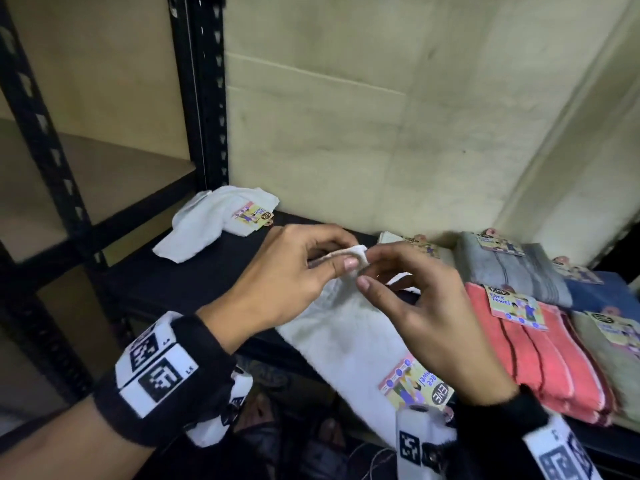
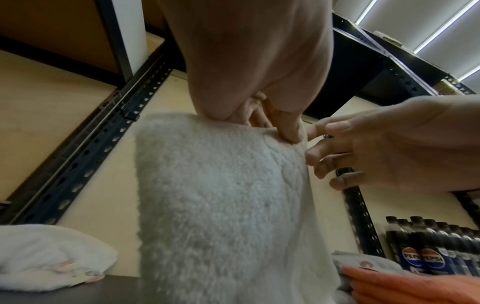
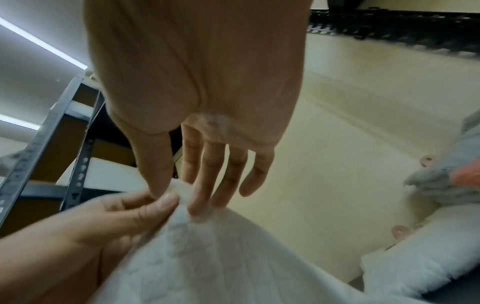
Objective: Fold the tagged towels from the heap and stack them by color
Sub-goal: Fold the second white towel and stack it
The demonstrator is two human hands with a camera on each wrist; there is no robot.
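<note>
A white terry face towel (image 1: 346, 337) with a colourful card tag (image 1: 415, 388) hangs from its pinched top corner, draping down and toward the person. Left of the grip and farther back lies a crumpled white tagged towel (image 1: 214, 226); to the right lie folded grey (image 1: 512, 271), coral-pink (image 1: 540, 358), beige (image 1: 609, 362) and blue (image 1: 602, 292) tagged towels.
</note>
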